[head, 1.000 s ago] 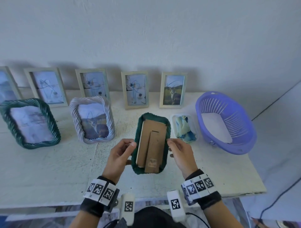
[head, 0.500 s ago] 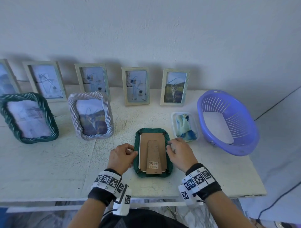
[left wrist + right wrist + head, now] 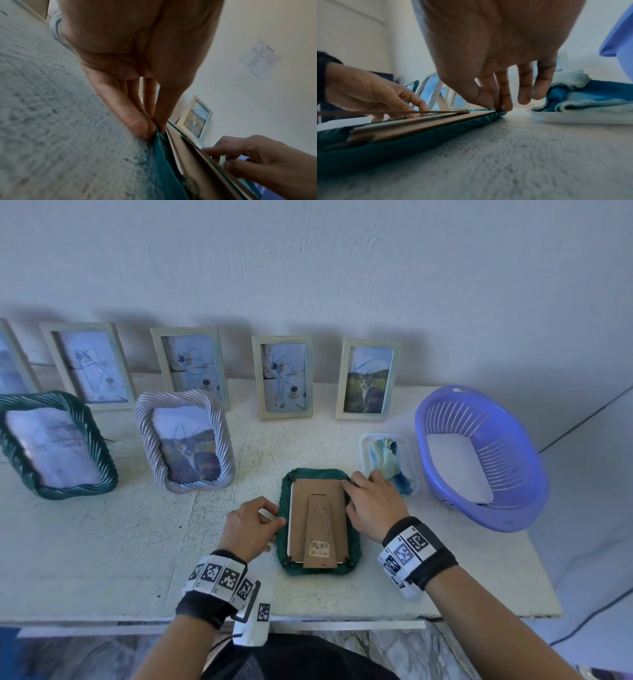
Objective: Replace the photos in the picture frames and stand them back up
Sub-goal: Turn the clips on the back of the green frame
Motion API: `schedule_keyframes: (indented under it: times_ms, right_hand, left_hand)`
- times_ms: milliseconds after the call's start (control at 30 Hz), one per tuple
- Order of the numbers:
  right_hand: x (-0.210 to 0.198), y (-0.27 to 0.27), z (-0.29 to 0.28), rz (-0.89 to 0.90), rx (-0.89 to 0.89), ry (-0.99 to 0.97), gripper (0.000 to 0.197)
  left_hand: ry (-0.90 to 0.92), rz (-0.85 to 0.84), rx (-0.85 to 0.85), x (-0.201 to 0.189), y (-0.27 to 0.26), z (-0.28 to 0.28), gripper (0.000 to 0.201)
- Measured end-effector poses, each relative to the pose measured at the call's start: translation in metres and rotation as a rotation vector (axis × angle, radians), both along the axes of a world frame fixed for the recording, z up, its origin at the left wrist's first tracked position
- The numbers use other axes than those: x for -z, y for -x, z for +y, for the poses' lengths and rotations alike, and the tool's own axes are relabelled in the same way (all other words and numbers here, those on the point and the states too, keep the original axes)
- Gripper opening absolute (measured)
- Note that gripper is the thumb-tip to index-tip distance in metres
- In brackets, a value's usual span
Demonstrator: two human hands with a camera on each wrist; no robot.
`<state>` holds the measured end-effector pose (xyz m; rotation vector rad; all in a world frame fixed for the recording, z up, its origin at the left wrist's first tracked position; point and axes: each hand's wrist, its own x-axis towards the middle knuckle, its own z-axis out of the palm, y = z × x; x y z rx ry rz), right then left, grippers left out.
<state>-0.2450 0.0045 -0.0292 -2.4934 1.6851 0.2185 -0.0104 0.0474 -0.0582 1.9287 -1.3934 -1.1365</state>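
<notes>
A dark green twisted-rim picture frame (image 3: 286, 556) lies face down on the white table (image 3: 102, 559), its brown cardboard back and stand (image 3: 320, 525) facing up. My left hand (image 3: 253, 525) pinches the frame's left rim between thumb and fingers (image 3: 137, 121). My right hand (image 3: 371, 505) has thumb and forefinger (image 3: 503, 104) curled onto the frame's far right corner (image 3: 496, 113), at the edge of the backing board. The frame (image 3: 161, 155) lies flat between both hands.
Several frames stand along the wall and at left, among them a grey twisted one (image 3: 185, 446) and a green one (image 3: 54, 446). A small white tray with a blue cloth (image 3: 388, 463) and a purple basket (image 3: 486, 460) holding white paper sit right of the frame.
The green frame was held up off the table a second ago; it now lies flat, face down. My right hand has slid to its far right corner.
</notes>
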Motion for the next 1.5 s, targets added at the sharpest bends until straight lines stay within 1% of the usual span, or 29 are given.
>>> schedule_keyframes:
  times_ms: [100, 200, 233, 300, 333, 467, 533, 600, 667, 767, 933, 1033, 1200, 1267, 1300, 1333, 1367, 1433, 1500]
  right_hand:
    - [0.004, 0.005, 0.002, 0.018, -0.036, 0.015, 0.041]
    - [0.009, 0.006, 0.003, -0.009, -0.022, 0.011, 0.044]
    - [0.009, 0.006, 0.005, -0.016, -0.009, 0.015, 0.048]
    - [0.009, 0.003, 0.007, -0.038, 0.016, 0.013, 0.065]
    - [0.01, 0.002, 0.009, -0.044, 0.019, 0.004, 0.07]
    - [0.01, -0.001, 0.014, 0.004, 0.007, 0.005, 0.072]
    - [0.01, -0.003, 0.015, 0.01, 0.023, 0.009, 0.078]
    - [0.011, -0.004, 0.014, 0.018, 0.026, 0.016, 0.082]
    - [0.011, -0.005, 0.013, 0.034, 0.023, 0.013, 0.082]
    - [0.01, -0.005, 0.013, 0.051, 0.02, -0.01, 0.082]
    - [0.008, -0.007, 0.014, 0.044, 0.037, -0.021, 0.086]
    - [0.006, -0.008, 0.013, 0.057, 0.039, -0.034, 0.086]
    - [0.006, -0.007, 0.013, 0.06, 0.033, -0.033, 0.07]
    - [0.006, -0.007, 0.013, 0.052, 0.031, -0.029, 0.067]
    - [0.005, -0.007, 0.013, 0.048, 0.031, -0.029, 0.067]
    - [0.006, -0.006, 0.014, 0.044, 0.035, -0.036, 0.066]
    - [0.006, -0.006, 0.015, 0.035, 0.044, -0.042, 0.066]
    - [0.007, -0.004, 0.02, 0.001, 0.053, -0.027, 0.064]
    - [0.007, 0.001, 0.029, -0.096, 0.044, -0.007, 0.059]
  left_hand:
    - [-0.02, 0.02, -0.002, -0.001, 0.0, -0.001, 0.009]
    - [-0.017, 0.011, -0.002, -0.002, 0.001, -0.001, 0.009]
    - [-0.014, 0.002, 0.001, -0.002, 0.001, -0.001, 0.009]
    - [-0.018, -0.011, 0.004, -0.002, 0.002, -0.002, 0.009]
    - [-0.027, -0.018, 0.011, -0.003, 0.002, -0.003, 0.009]
    - [-0.08, -0.046, 0.086, -0.012, -0.001, -0.013, 0.013]
    - [-0.075, -0.091, 0.108, -0.018, -0.001, -0.024, 0.017]
    - [-0.026, -0.191, 0.122, -0.021, 0.0, -0.04, 0.025]
    - [-0.011, -0.261, 0.142, -0.023, 0.003, -0.057, 0.035]
    - [-0.052, -0.272, 0.158, -0.024, 0.009, -0.076, 0.038]
    - [-0.063, -0.35, 0.159, -0.024, 0.014, -0.085, 0.031]
    - [-0.061, -0.358, 0.178, -0.022, 0.014, -0.088, 0.027]
    - [-0.054, -0.332, 0.23, -0.022, 0.01, -0.088, 0.018]
    - [-0.062, -0.307, 0.225, -0.021, 0.007, -0.084, 0.017]
    - [-0.071, -0.294, 0.219, -0.02, 0.006, -0.082, 0.021]
    - [-0.087, -0.298, 0.222, -0.02, 0.005, -0.078, 0.03]
    - [-0.1, -0.338, 0.245, -0.019, 0.005, -0.073, 0.042]
    - [-0.117, -0.444, 0.32, -0.021, 0.008, -0.056, 0.073]
    - [-0.105, -0.474, 0.37, -0.025, 0.014, -0.036, 0.09]
